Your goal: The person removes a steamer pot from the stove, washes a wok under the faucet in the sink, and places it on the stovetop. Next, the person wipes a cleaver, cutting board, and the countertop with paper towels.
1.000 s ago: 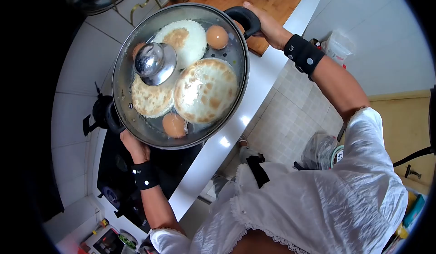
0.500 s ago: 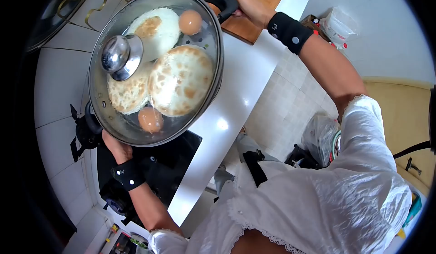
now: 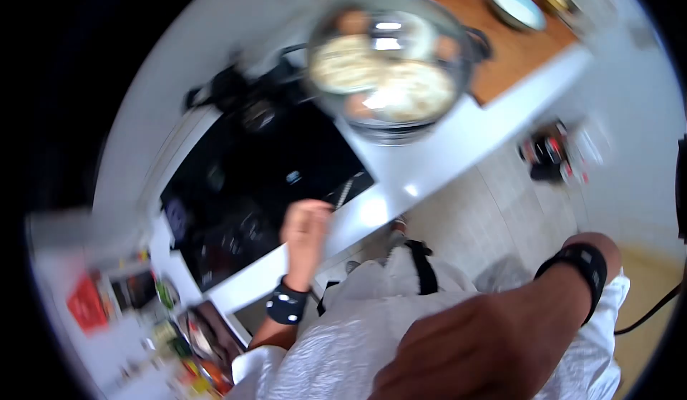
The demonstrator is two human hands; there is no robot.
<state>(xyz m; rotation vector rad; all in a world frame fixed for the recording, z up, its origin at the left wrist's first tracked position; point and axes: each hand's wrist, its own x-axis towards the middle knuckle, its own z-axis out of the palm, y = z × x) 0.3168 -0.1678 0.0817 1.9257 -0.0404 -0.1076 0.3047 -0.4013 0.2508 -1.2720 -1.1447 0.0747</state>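
The lidded pan [image 3: 390, 134] stands on the white counter beside the black stove, with flat breads [image 3: 347, 65] and brown eggs [image 3: 352, 22] showing through its glass lid. Neither hand touches it. Over the counter's front edge near the stove is my left hand [image 3: 304, 235], its fingers curled and blurred, with no object visible in them. My right hand [image 3: 465, 350] is close to the camera at the lower right, back of the hand up; its fingers are cut off or hidden.
A wooden board [image 3: 504, 60] at the back carries a white bowl [image 3: 515, 5] and a pink dish. The black stove [image 3: 265, 178] lies left of the pan. Bottles [image 3: 547, 149] stand on the floor at right. Food items and a red bag [image 3: 87, 303] are at lower left.
The pan has come down from my two hands onto the counter. Both hands have let go of its handles and moved back toward my body. The view has shifted and blurred.
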